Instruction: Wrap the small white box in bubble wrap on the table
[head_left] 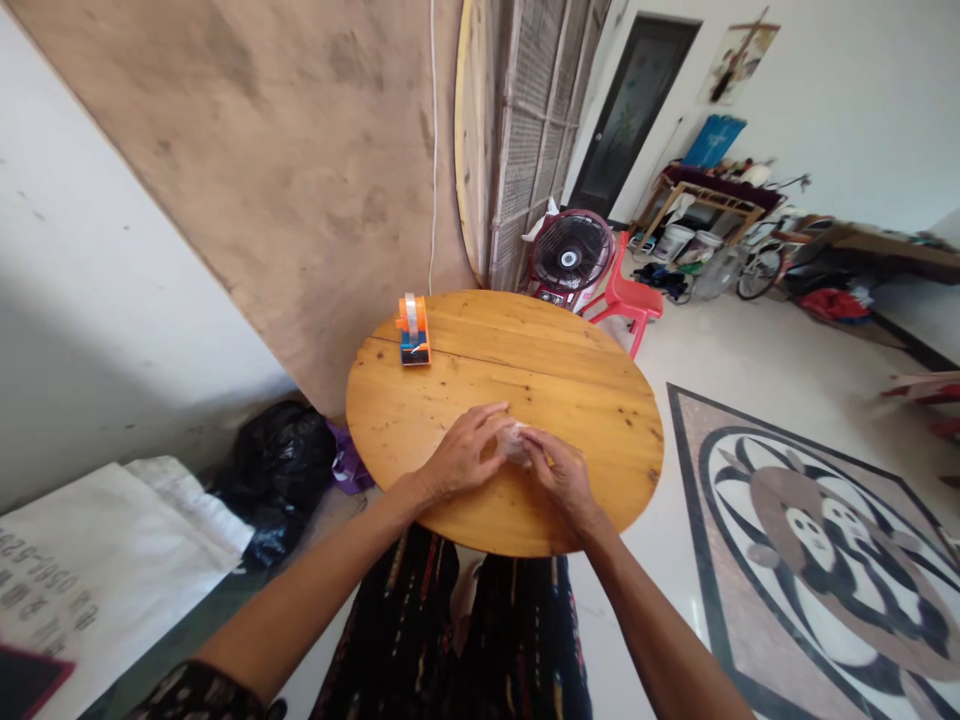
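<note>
Over the front half of a round wooden table (592,400), both my hands meet at a small, whitish, see-through piece of crumpled plastic (513,440). My left hand (466,450) holds its left side, with the thumb and curved fingers around it. From the other side my right hand (559,472) pinches the plastic between thumb and fingertips. The fingers partly cover it, so its full shape is hidden. Farther back on the left of the tabletop stands an orange and blue tape dispenser (414,335) with a roll of clear tape, apart from both hands.
A wooden board (300,150) leans at the left behind the table. Black plastic bags (277,460) and a white sack (127,560) lie to the left. Beyond the table are a fan (570,255) and a red plastic chair (630,295). A panda floor design (832,540) lies at right.
</note>
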